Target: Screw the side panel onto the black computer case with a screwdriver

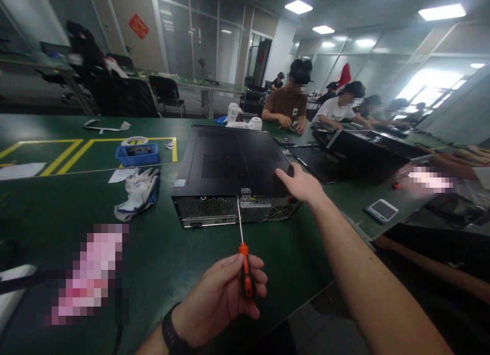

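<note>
Clock centred on the computer case (pixel 229 146), 12 pointing away from the wearer. Case lies flat on the green surface (pixel 195 258), black lid up, rear panel (pixel 216 207) toward 6: vents, ports, a fan grille near 5.

Left hand (pixel 222 291) at 6, palm partly upward, black watch (pixel 172 329) at the wrist. Fingers curled round the orange-and-black handle of a screwdriver (pixel 247 278), thumb along its upper end. Shaft runs toward 12; tip at the top edge of the rear panel, just below a small checkered label (pixel 245 191). Contact with a screw too small to tell.

Right hand (pixel 302 184) between 3 and 4, laid on the case's near right corner. Thumb spread out over the lid, other fingers toward the side edge, partly hidden; nothing seen gripped.

About the case: white-and-blue gloves (pixel 138 192) between 8 and 9; blue tray (pixel 132 161) at 9, tape roll (pixel 135 140) just behind it. White device (pixel 233 112) at 12. Flat black panel (pixel 312 163) at 3, another black case (pixel 356 156) beyond. Small grey-screened device (pixel 382 210) between 3 and 4, well apart.

Co-worker in brown shirt (pixel 285 102) at 1, both hands on a small dark item; white-shirted co-worker (pixel 333 110) at 2.
</note>
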A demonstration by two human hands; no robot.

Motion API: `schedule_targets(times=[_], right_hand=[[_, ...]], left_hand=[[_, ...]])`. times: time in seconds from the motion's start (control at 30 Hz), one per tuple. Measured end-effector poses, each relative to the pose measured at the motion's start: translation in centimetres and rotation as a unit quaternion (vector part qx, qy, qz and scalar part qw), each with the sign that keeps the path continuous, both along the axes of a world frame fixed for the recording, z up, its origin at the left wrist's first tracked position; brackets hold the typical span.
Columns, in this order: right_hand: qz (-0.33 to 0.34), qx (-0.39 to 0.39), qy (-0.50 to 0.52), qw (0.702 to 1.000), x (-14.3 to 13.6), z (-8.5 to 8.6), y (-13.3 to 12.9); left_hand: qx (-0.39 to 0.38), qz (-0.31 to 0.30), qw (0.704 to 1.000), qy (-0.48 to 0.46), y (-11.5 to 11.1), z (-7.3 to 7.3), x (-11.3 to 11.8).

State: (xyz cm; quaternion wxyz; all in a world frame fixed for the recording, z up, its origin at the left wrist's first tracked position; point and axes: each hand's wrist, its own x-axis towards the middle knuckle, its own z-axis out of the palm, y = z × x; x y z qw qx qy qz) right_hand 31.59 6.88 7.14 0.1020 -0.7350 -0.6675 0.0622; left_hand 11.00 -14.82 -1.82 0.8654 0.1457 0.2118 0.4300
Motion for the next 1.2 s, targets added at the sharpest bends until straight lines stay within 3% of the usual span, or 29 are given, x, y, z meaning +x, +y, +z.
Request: schedule_targets(times=[0.4, 0.77, 1.2], right_hand=[[0.001, 0.004, -0.013, 1.000, 0.20, -0.41, 0.44], [-0.002, 0.000, -0.011, 1.000, 0.07, -0.17, 0.17], [-0.001, -0.001, -0.010, 1.000, 0.14, -0.20, 0.18]], left_hand=[[0.012, 0.006, 0.999, 0.042, -0.05, 0.02, 0.09], [0.019, -0.008, 1.000, -0.015, 0.00, 0.18, -0.08], [0.022, 0.006, 0.999, 0.042, 0.02, -0.19, 0.28]])
